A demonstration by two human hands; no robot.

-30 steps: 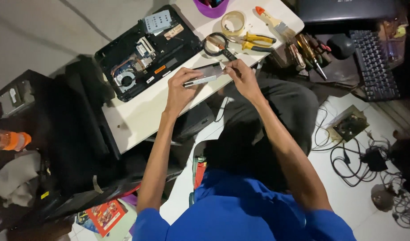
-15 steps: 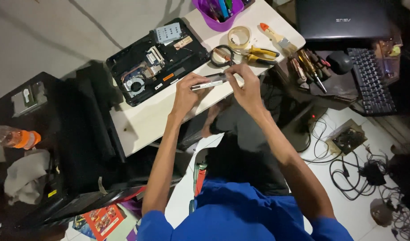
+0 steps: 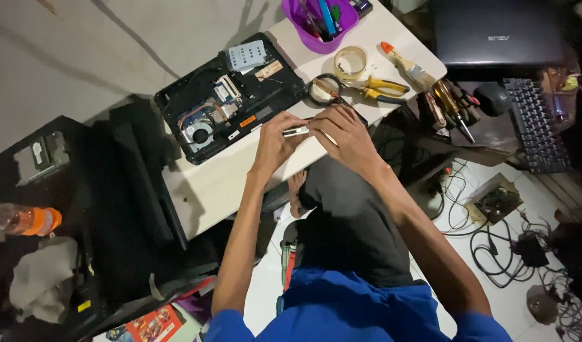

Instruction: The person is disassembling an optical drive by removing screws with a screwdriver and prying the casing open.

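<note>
Hands, left [image 3: 272, 140] and right [image 3: 346, 130], each grip closed on 1 small, flat silvery metal piece [image 3: 296, 132]

The small part [image 3: 296, 132] looks like shiny metal, the table [image 3: 208, 190] smooth and matt, the tub [image 3: 316, 39] glossy purple plastic.

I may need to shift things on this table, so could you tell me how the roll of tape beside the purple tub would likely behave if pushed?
The roll of tape lies flat on the table, so it would probably slide, not roll. Its open ring looks light, likely easy to lift. Stood on edge, it could roll toward the yellow-handled pliers.
</note>
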